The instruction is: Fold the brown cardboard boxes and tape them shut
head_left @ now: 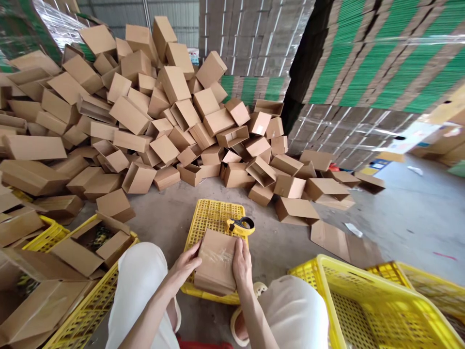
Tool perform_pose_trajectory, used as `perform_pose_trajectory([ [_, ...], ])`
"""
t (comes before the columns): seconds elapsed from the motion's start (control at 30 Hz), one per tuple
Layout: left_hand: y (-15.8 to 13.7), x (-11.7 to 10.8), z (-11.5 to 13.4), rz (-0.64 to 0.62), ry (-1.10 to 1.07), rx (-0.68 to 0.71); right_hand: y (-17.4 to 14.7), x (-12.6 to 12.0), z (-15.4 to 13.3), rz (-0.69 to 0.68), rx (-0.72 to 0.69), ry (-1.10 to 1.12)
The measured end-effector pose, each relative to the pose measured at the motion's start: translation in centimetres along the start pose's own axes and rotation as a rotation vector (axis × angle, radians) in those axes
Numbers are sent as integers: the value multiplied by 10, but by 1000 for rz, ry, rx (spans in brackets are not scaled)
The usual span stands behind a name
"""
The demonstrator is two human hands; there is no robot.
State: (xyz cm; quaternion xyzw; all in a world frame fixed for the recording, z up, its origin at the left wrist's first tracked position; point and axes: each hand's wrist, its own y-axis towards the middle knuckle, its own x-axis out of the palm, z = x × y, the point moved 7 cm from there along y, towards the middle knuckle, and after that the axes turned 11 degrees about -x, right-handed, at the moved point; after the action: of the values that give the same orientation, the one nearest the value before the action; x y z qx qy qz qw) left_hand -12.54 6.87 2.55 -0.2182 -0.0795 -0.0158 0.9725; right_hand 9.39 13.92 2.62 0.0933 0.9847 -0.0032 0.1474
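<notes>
A closed cardboard box is between my hands, over the upturned yellow plastic crate. My left hand presses on its left side, thumb near the top edge. Around its right side my right hand is closed, fingers along the edge. Clear tape with wrinkles runs across the top of the box. Just behind it, a yellow and black tape dispenser lies on the crate. Whether the box rests on the crate or is held slightly above it, I cannot tell.
A big heap of cardboard boxes fills the floor ahead. At left, a yellow crate holds open boxes with dark contents. Another yellow crate stands at right. Strapped stacks of flattened cardboard rise behind.
</notes>
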Motion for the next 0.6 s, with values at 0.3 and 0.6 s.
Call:
perform_pose_trajectory([
  [0.3, 9, 12, -15, 151, 183, 14, -1, 1, -8, -4, -39, 42],
  [0.6, 31, 13, -3, 363, 159, 84, -7, 8, -22, -155, -96, 131],
])
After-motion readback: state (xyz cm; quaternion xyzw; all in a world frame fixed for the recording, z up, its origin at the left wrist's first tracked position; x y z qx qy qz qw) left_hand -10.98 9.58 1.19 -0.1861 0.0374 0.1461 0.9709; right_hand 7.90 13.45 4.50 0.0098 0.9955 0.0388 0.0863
